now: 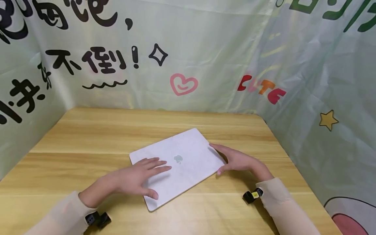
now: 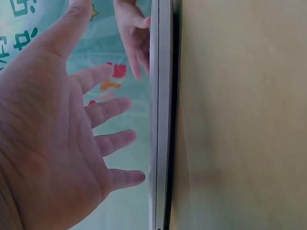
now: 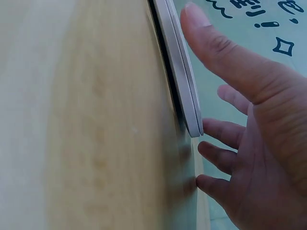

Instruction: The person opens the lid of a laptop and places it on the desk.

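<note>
A closed silver laptop [image 1: 192, 153] with an apple logo on its lid lies slantwise on the wooden table. Over its left part is my left hand [image 1: 136, 178], palm down with fingers spread. The left wrist view shows a thin gap between those fingers and the laptop's lid [image 2: 162, 115]. At the right end of the laptop is my right hand [image 1: 236, 159], its fingers and thumb parted around the near right corner. In the right wrist view, the right fingers [image 3: 221, 132] extend beside the laptop's corner [image 3: 193, 127]; whether they touch it I cannot tell.
The wooden table [image 1: 97, 130] stretches out around the laptop. Behind it and along both sides hangs a pale green cloth [image 1: 217, 65] with printed characters, a heart and a star. A small black camera sits on each wrist.
</note>
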